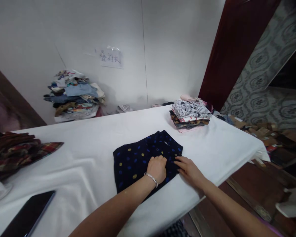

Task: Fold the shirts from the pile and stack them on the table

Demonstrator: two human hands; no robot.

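A dark navy shirt (pixel 138 161) with blue and yellow spots lies folded into a compact shape on the white-covered table. My left hand (pixel 158 169), with a silver bracelet at its wrist, rests on the middle of the shirt; its fingers are curled in against the cloth, and their tips are hidden. At the shirt's right edge is my right hand (pixel 189 170), its fingers stretched out and slightly apart, touching the fabric. The collar end of the shirt points away from me.
Folded clothes (pixel 191 113) are stacked at the back right. A tall clothes pile (pixel 76 95) stands beyond the table's back left edge. Plaid garments (pixel 17 149) and a phone (pixel 29 214) lie to the left. Cardboard boxes (pixel 263 133) crowd the floor at right.
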